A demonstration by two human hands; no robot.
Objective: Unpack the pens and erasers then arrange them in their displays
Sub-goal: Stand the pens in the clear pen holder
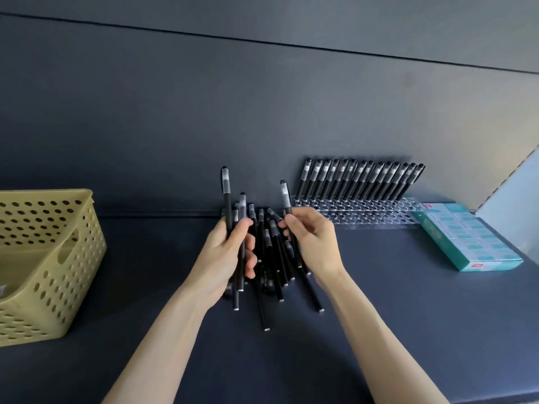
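My left hand (226,253) grips a loose bundle of several black pens (237,225), held upright above the dark shelf. My right hand (313,240) pinches a single black pen (286,196) between thumb and fingers, its cap pointing up. More black pens (275,275) hang or lie fanned out between and below the two hands. To the right, against the back wall, a clear perforated pen display (364,214) holds a row of several black pens (361,180) leaning to the right. Its front rows of holes are bare.
A yellow perforated plastic basket (49,258) stands at the left edge of the shelf. A teal box of erasers (469,243) lies at the right, next to the display. A dark wall rises directly behind the shelf.
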